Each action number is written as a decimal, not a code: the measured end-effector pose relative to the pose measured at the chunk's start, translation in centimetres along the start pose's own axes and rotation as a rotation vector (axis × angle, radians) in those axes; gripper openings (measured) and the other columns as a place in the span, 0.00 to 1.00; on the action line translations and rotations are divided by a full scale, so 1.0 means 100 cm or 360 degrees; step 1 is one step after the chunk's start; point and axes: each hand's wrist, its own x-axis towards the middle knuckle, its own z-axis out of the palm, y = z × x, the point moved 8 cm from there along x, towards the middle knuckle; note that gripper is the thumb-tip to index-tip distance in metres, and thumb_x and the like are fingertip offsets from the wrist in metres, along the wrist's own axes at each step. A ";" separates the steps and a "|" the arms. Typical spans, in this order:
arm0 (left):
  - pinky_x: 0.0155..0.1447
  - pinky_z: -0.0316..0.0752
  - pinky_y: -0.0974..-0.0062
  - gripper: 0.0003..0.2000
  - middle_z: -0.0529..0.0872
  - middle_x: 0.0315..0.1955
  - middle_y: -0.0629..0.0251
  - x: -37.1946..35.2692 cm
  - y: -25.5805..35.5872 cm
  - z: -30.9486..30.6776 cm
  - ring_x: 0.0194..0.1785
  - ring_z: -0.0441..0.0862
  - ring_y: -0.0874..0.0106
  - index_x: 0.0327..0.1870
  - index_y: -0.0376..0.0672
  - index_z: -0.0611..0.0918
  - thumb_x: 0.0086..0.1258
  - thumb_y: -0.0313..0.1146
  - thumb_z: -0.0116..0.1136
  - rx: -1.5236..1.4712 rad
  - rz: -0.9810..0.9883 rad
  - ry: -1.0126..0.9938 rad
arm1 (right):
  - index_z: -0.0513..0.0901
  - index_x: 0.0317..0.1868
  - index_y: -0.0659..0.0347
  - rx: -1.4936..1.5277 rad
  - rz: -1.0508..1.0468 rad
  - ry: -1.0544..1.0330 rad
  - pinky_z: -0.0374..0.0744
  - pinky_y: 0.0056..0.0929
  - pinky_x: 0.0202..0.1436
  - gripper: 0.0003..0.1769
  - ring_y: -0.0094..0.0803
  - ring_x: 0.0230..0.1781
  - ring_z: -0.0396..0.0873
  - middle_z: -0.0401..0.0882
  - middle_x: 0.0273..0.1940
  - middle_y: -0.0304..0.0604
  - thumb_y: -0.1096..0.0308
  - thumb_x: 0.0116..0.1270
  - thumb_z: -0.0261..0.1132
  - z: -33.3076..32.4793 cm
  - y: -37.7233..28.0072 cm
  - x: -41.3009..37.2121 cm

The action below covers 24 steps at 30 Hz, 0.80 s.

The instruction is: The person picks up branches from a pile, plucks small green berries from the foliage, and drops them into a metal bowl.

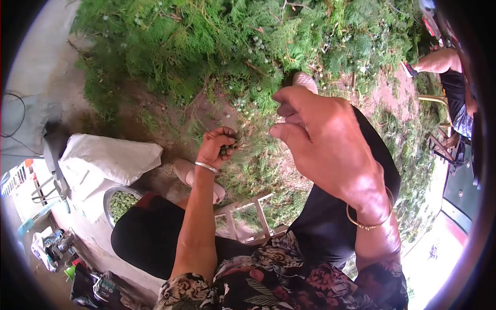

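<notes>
My left hand [219, 147], with a silver bangle at the wrist, is curled round small green cones [226, 149] and a thin sprig. My right hand [323, 137], nearer the camera and wearing a gold bangle, is raised to the right of it. Its thumb and index finger are apart, and nothing shows between them. Beyond both hands lies a large heap of green conifer branches [217, 46]. A metal bowl [107, 206] filled with green cones [122, 203] stands to the left, partly hidden by my knee.
A white sack [113, 157] lies at the left above the bowl. Loose sprigs cover the ground around my feet. A small stool frame [253, 212] is low in front of me. Another person [447, 64] sits at the far right, near a wooden stool [443, 145].
</notes>
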 end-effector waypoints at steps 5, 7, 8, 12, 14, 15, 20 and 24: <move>0.13 0.59 0.83 0.08 0.80 0.25 0.54 -0.054 0.059 0.049 0.15 0.67 0.78 0.38 0.37 0.75 0.57 0.20 0.53 -0.0412 0.0347 -0.0381 | 0.73 0.53 0.72 -0.0194 0.0186 -0.0387 0.77 0.40 0.49 0.27 0.55 0.47 0.78 0.74 0.50 0.66 0.73 0.52 0.70 0.013 0.007 0.002; 0.13 0.60 0.84 0.09 0.79 0.25 0.48 -0.081 0.089 0.070 0.15 0.67 0.78 0.41 0.37 0.75 0.59 0.21 0.53 -0.0689 0.0549 -0.0517 | 0.73 0.54 0.72 -0.0221 -0.0057 -0.0344 0.76 0.41 0.50 0.29 0.56 0.49 0.77 0.73 0.52 0.67 0.72 0.51 0.71 0.018 0.003 0.002; 0.13 0.60 0.84 0.09 0.79 0.25 0.48 -0.092 0.102 0.082 0.15 0.67 0.78 0.41 0.37 0.75 0.59 0.21 0.53 -0.0674 0.0580 -0.0534 | 0.72 0.54 0.72 -0.0244 -0.0273 -0.0338 0.76 0.41 0.51 0.31 0.57 0.50 0.76 0.72 0.53 0.67 0.71 0.50 0.72 0.024 -0.002 0.000; 0.14 0.60 0.85 0.07 0.80 0.26 0.49 -0.131 0.140 0.137 0.16 0.69 0.78 0.39 0.34 0.76 0.60 0.20 0.53 -0.0696 0.0536 -0.0763 | 0.79 0.45 0.69 0.0290 -0.0308 -0.0209 0.78 0.46 0.45 0.20 0.54 0.42 0.80 0.80 0.33 0.58 0.71 0.50 0.70 0.018 -0.016 0.004; 0.14 0.59 0.86 0.07 0.80 0.26 0.49 -0.139 0.150 0.156 0.16 0.69 0.79 0.39 0.33 0.76 0.60 0.21 0.53 -0.0508 0.0503 -0.0765 | 0.80 0.35 0.70 0.0508 -0.0327 -0.0172 0.77 0.42 0.40 0.13 0.48 0.34 0.82 0.79 0.29 0.59 0.72 0.50 0.70 0.021 -0.014 0.008; 0.15 0.59 0.87 0.07 0.80 0.26 0.50 -0.142 0.157 0.161 0.17 0.70 0.79 0.39 0.33 0.76 0.60 0.21 0.53 -0.0480 0.0488 -0.0697 | 0.80 0.31 0.70 0.0587 -0.0245 -0.0174 0.76 0.40 0.35 0.11 0.41 0.29 0.79 0.77 0.25 0.57 0.72 0.50 0.71 0.023 -0.010 0.011; 0.15 0.61 0.86 0.06 0.80 0.28 0.50 -0.145 0.188 0.143 0.20 0.72 0.79 0.38 0.33 0.77 0.60 0.20 0.53 -0.0528 0.0701 -0.0338 | 0.80 0.24 0.67 0.1115 -0.0062 -0.0248 0.66 0.27 0.23 0.07 0.16 0.22 0.61 0.69 0.16 0.31 0.76 0.56 0.68 0.009 -0.016 0.014; 0.14 0.62 0.85 0.07 0.78 0.31 0.52 -0.161 0.214 0.095 0.19 0.70 0.81 0.40 0.33 0.78 0.63 0.21 0.53 -0.0585 0.1163 0.0050 | 0.81 0.27 0.67 0.1493 0.0052 -0.0307 0.60 0.23 0.22 0.06 0.15 0.21 0.59 0.67 0.20 0.25 0.75 0.59 0.69 0.002 -0.018 0.006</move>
